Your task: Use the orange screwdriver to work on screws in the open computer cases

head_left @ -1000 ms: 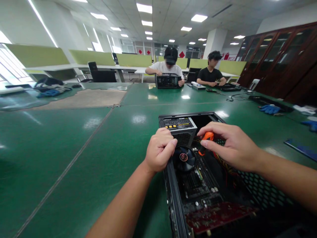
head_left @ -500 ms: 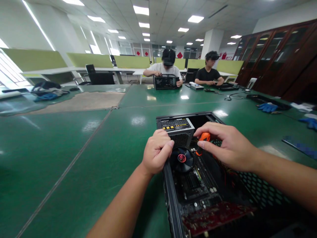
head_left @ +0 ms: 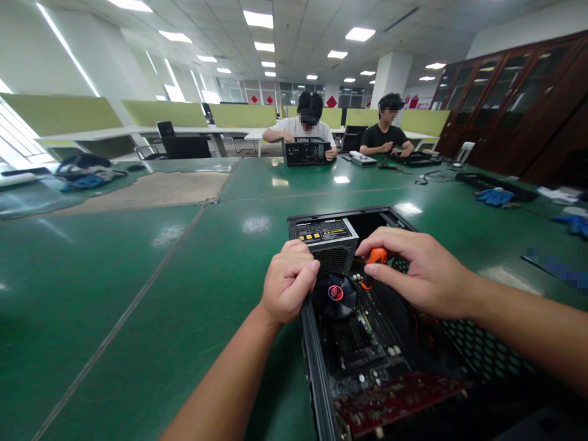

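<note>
An open black computer case lies on the green table, with a power supply at its far end. Beside that is a round black fan, and a red circuit board sits nearer to me. My left hand is closed over the case's left edge. Between the thumb and fingers of my right hand is an orange and black screwdriver, upright over the motherboard. Its tip is hidden inside the case.
Across the green table two people sit, one holding another case. Blue gloves and a black panel lie at the right. A dark bag rests at the far left.
The view has shifted very slightly. Both hands keep their places on the case and screwdriver. Across the table, the person in black has moved their hands a little.
</note>
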`<state>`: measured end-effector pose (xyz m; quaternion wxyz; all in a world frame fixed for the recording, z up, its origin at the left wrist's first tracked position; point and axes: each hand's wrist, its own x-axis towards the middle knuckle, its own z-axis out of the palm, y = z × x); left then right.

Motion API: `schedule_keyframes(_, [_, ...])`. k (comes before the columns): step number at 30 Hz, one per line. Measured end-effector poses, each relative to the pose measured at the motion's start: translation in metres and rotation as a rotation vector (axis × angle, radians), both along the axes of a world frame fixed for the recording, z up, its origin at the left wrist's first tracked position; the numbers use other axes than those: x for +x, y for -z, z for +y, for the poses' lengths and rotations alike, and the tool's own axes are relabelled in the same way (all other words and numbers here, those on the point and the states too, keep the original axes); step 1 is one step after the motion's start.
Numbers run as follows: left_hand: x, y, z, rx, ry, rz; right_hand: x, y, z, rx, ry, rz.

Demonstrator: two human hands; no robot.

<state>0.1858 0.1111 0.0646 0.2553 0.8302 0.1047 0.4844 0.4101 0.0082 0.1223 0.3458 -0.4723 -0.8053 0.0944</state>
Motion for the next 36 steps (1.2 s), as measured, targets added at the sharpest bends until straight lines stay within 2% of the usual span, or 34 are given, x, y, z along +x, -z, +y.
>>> schedule_keyframes(8, [0.000, -0.001, -0.001, 0.003, 0.010, 0.007, -0.001, -0.003, -0.001, -0.011, -0.063, -0.021])
schedule_keyframes(12, [0.000, -0.001, 0.000, 0.017, 0.019, -0.008, -0.002, -0.002, 0.001, 0.048, 0.050, -0.077])
schedule_keyframes(15, [0.000, 0.000, 0.001, 0.021, 0.022, -0.014, 0.001, -0.002, 0.002, 0.007, 0.077, -0.078])
schedule_keyframes(18, [0.000, -0.001, 0.001, 0.016, 0.020, -0.008, 0.005, -0.008, 0.001, -0.059, 0.028, -0.118])
schedule_keyframes(21, [0.000, 0.000, 0.000, 0.011, 0.015, -0.008, 0.002, -0.024, -0.004, -0.032, -0.046, -0.188])
schedule_keyframes(24, [-0.001, 0.002, 0.002, 0.024, 0.018, 0.001, -0.014, -0.040, -0.009, 0.032, -0.147, -0.171])
schedule_keyframes(26, [-0.002, 0.004, 0.003, 0.036, 0.018, 0.003, -0.028, -0.044, -0.008, 0.062, -0.216, -0.140])
schedule_keyframes(30, [-0.002, 0.007, 0.004, 0.035, -0.001, -0.014, -0.045, -0.034, 0.001, 0.064, -0.292, -0.117])
schedule_keyframes(36, [-0.001, 0.009, 0.002, 0.004, -0.013, -0.039, -0.041, -0.019, 0.012, 0.029, -0.236, -0.103])
